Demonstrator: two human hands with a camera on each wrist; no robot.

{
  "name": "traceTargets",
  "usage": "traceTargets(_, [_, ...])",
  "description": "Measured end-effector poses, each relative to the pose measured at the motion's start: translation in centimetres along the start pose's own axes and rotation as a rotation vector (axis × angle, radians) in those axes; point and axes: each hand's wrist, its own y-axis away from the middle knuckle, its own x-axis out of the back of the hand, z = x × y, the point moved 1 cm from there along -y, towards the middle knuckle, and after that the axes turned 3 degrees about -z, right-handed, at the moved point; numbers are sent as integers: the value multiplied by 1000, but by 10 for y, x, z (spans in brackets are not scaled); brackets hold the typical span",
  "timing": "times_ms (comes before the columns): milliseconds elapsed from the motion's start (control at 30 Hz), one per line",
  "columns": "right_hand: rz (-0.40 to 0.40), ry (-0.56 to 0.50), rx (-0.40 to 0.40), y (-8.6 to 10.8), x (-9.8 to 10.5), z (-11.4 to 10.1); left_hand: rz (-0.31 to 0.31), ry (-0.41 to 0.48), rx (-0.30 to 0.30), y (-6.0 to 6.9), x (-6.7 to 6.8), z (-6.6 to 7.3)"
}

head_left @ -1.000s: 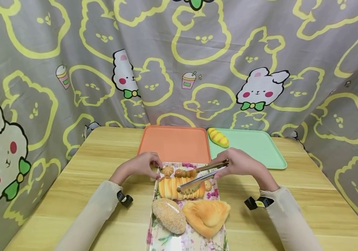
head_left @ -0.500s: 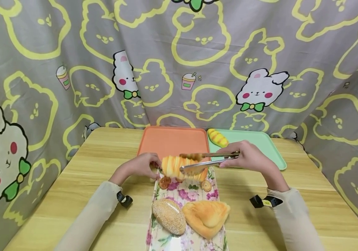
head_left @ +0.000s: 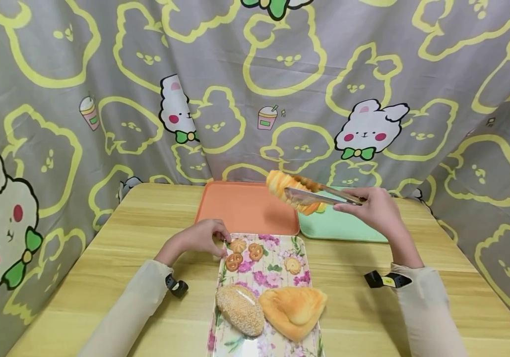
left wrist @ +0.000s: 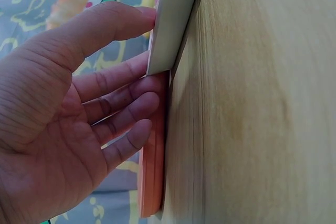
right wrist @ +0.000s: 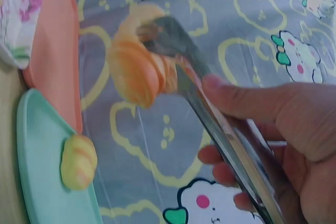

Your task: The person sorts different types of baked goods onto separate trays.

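In the head view my right hand (head_left: 373, 210) grips metal tongs (head_left: 326, 192). Between the tongs' ends is a ridged, golden striped bread (head_left: 279, 184), held in the air over the line where the orange and green trays meet. The right wrist view shows the tongs (right wrist: 226, 140) clamped round this bread (right wrist: 137, 72). My left hand (head_left: 201, 237) holds the far left corner of a floral tray (head_left: 277, 277), thumb and forefinger against its edge; the left wrist view shows this tray edge (left wrist: 170, 22). Small pretzel cookies (head_left: 255, 252) and round cookies (head_left: 292, 266) lie on the floral tray.
A sesame bun (head_left: 239, 310) and a folded triangular pastry (head_left: 292, 311) sit at the floral tray's near end. Behind it are an orange tray (head_left: 241, 206) and a green tray (head_left: 344, 225). A yellow striped bread (right wrist: 79, 162) rests on the green tray.
The tongs have lifted the ridged bread off the floral tray and carried it up, away and to the right. Cookies beneath it are uncovered. My left hand has stayed in place.
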Motion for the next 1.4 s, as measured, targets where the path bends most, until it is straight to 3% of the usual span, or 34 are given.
traceTargets(267, [106, 163, -183, -1, 6, 22, 3, 3, 3, 1, -1, 2])
traceTargets(533, [101, 226, -286, -3, 5, 41, 0, 13, 5, 3, -5, 0])
traceTargets(1033, [22, 276, -350, -8, -6, 67, 1, 13, 8, 2, -3, 2])
traceTargets(1400, [-36, 307, -355, -9, -9, 68, -4, 13, 0, 3, 0, 4])
